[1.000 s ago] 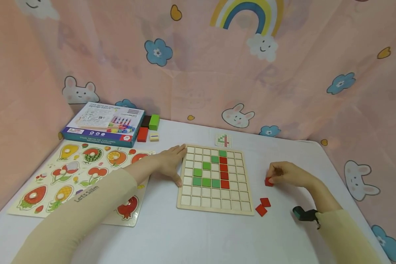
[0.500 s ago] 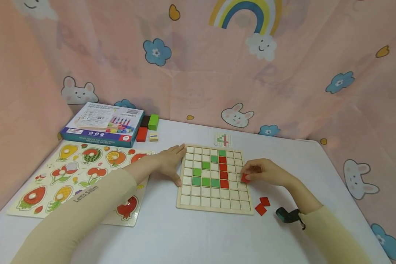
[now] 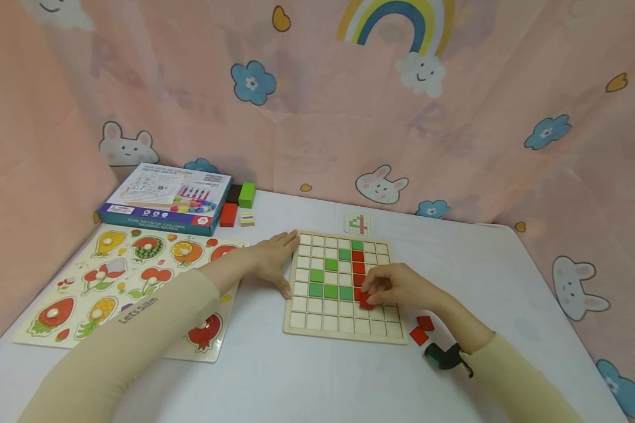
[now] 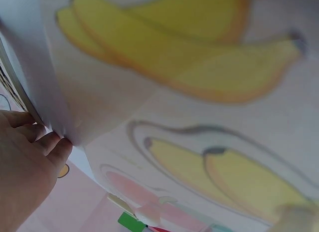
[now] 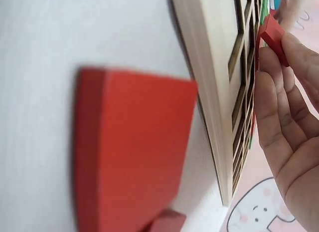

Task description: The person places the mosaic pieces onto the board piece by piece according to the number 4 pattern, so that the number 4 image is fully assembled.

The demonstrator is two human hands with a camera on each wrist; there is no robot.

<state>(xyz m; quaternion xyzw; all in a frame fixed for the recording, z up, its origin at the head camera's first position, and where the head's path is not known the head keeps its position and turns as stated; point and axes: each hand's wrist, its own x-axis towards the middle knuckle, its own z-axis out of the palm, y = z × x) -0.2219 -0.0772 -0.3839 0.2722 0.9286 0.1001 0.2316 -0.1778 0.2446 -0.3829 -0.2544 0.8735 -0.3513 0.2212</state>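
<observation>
A wooden grid board (image 3: 344,335) lies on the white table, with several green tiles (image 3: 330,291) and a column of red tiles (image 3: 358,268) set in its cells. My right hand (image 3: 404,288) is over the board's right part and pinches a red tile (image 5: 273,36) between thumb and finger. That tile is tilted, just below the red column. My left hand (image 3: 271,262) rests at the board's left edge, its fingertips touching the frame. Two loose red tiles (image 3: 418,336) lie right of the board. A small pattern card (image 3: 358,224) lies behind it.
On the left lies a fruit puzzle board (image 3: 122,294), partly under my left forearm. Behind it sits a cardboard box (image 3: 164,197), beside a green block (image 3: 247,195), a red block (image 3: 229,215) and a dark block. A pink printed cloth (image 3: 317,135) hangs at the back.
My right hand has carried the red tile leftward from the table, across the board's right edge, to the cells under the red column. My left hand has stayed at the board's edge.
</observation>
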